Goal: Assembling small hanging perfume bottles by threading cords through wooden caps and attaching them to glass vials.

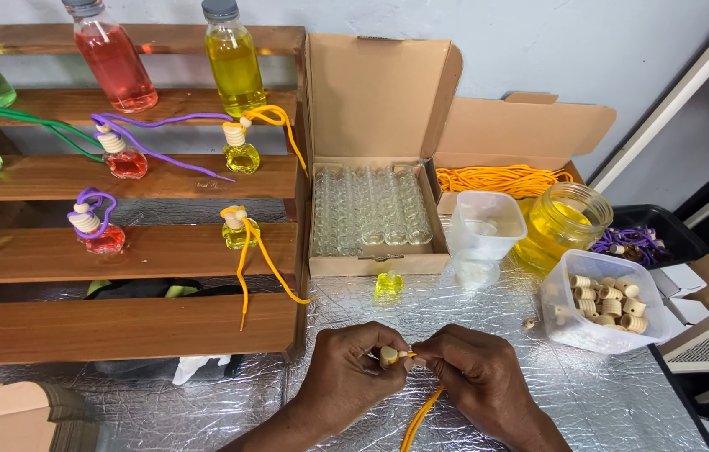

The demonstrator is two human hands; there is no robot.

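My left hand [353, 372] pinches a small wooden cap [389, 356] between thumb and fingers. My right hand [476, 378] pinches the end of an orange cord [418, 418] right against the cap; the cord trails down toward me. Both hands hover low over the foil-covered table [488, 326]. A small bottle with yellow liquid [388, 284] stands just beyond my hands, uncapped. Behind it sits an open cardboard box of several empty glass bottles [369, 209].
A wooden stepped rack [120, 251] at left holds finished small bottles with cords and tall bottles of red, yellow and green liquid. At right stand a jar of yellow liquid [562, 222], a tub of wooden caps [606, 301], a white container [487, 222], a box of orange cord [501, 178].
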